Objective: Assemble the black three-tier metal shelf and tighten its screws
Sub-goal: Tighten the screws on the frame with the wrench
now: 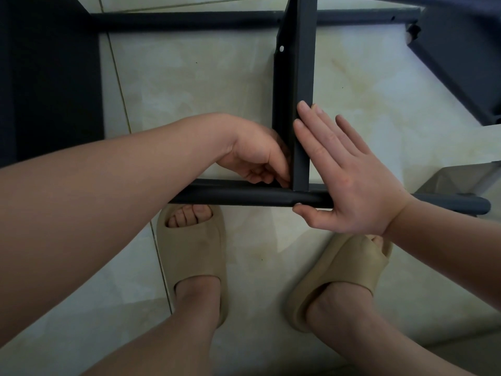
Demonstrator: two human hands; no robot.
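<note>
The person stands over a black shelf frame (447, 202) lying on the pale tiled floor (189, 85). A flat crosspiece (302, 85) runs from the far tube (189, 20) to the near tube (230, 195) and meets the near one squarely. The left hand (257, 156) is tucked into the left side of that corner, fingers curled against the joint; whether they pinch anything is hidden. The right hand (349, 180) lies flat on the other side, straight fingers against the crosspiece's edge, thumb under the near tube. Below are the left slipper (192, 248) and right slipper (352, 264), both beige.
</note>
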